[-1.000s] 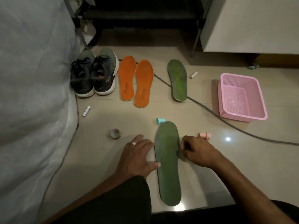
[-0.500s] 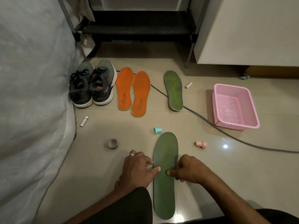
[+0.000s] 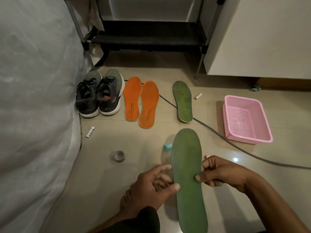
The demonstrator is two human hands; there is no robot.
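The green insole [image 3: 187,158], likely light and bendy, is pinched at its middle edges by the left hand [image 3: 151,184] and right hand [image 3: 222,174].

The green insole [image 3: 186,174] is now off the floor, pinched at its edges by the left hand [image 3: 151,187] and right hand [image 3: 220,172], hiding the teal cap [image 3: 167,146] partly.

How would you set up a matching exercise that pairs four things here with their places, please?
1 shoes
2 basket
3 tape roll
4 near green insole

A gripped by left hand and right hand
B at far right
C left of orange insoles
D left of teal cap

Pairs: 1-C, 2-B, 3-D, 4-A
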